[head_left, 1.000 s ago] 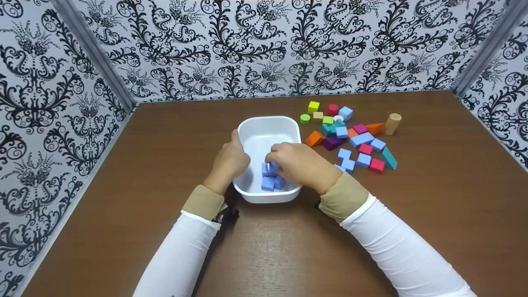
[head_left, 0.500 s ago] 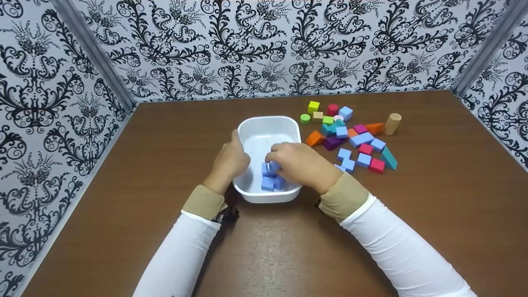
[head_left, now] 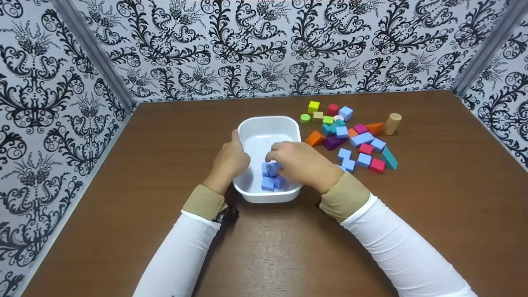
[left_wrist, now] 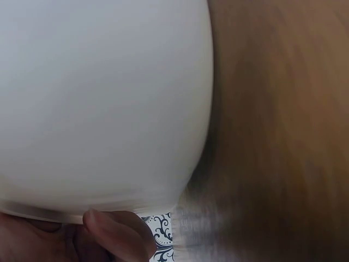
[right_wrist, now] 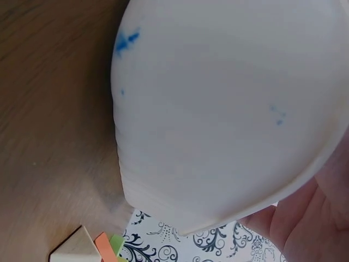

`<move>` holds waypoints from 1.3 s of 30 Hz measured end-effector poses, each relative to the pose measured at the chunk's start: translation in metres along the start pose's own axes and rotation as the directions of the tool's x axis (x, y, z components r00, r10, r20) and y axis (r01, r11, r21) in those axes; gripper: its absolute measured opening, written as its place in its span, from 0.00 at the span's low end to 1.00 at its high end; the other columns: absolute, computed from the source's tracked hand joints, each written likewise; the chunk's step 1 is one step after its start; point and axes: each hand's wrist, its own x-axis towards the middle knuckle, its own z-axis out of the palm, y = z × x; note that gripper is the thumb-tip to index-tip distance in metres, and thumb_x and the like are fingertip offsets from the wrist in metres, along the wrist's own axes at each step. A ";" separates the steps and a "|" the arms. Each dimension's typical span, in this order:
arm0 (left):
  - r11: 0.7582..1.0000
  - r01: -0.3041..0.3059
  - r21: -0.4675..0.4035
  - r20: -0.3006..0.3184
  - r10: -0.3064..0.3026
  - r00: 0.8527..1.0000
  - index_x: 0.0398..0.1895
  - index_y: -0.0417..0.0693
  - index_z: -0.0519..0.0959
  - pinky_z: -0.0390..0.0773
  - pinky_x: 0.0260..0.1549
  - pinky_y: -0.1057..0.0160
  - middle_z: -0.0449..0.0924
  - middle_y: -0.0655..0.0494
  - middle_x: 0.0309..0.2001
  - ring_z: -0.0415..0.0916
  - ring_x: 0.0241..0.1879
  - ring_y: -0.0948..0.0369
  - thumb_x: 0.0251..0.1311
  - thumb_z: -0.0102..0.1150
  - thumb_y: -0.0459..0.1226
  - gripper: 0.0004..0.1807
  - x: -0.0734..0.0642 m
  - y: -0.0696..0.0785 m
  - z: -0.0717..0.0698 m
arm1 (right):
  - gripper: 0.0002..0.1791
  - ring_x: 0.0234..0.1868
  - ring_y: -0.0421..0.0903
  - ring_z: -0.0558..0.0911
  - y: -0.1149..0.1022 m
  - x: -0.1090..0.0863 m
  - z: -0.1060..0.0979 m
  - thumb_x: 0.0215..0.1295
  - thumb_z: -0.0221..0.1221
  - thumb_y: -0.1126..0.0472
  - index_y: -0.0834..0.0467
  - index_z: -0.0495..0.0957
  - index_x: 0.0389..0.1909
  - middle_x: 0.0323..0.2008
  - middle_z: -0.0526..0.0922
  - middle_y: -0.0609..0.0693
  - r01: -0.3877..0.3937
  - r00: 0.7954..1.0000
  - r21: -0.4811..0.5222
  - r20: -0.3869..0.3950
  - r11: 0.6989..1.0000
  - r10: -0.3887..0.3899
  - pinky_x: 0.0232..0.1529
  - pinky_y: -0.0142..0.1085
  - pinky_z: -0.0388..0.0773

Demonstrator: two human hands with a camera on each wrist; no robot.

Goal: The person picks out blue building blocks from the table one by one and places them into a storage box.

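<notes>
A white plastic tub (head_left: pixel 268 198) stands on the brown table in the head view. My left hand (head_left: pixel 231 161) grips its left rim, thumb over the inside edge; the left wrist view shows fingertips (left_wrist: pixel 117 234) at the rim. My right hand (head_left: pixel 303 163) reaches over the right wall into the tub. Its curled fingers pinch a tilted blue cube (head_left: pixel 273 168) among several others, such as a front blue cube (head_left: pixel 267 184). The palm side of that hand is hidden in the head view. Blue stains mark the tub's outer wall (right_wrist: pixel 207 120) in the right wrist view.
Right of the tub lies a spread of toy blocks: several blue cubes (head_left: pixel 364 160), a purple block (head_left: pixel 333 143), an orange block (head_left: pixel 314 138), a teal triangle (head_left: pixel 389 158) and a wooden cylinder (head_left: pixel 392 124). A patterned wall (head_left: pixel 264 49) closes off the table's back edge.
The right hand and the cube at its fingertips have shifted very slightly. Left hand, tub and loose blocks stay where they were.
</notes>
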 end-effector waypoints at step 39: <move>1.000 0.015 -0.006 0.021 -0.015 1.000 0.87 0.42 0.40 0.80 0.57 0.44 0.77 0.32 0.66 0.80 0.57 0.44 0.70 0.48 0.31 0.46 0.000 0.002 0.000 | 0.14 0.48 0.58 0.83 0.071 -0.033 -0.059 0.66 0.69 0.67 0.65 0.88 0.51 0.48 0.88 0.60 -0.199 0.979 0.153 -0.003 0.968 0.202 0.55 0.52 0.81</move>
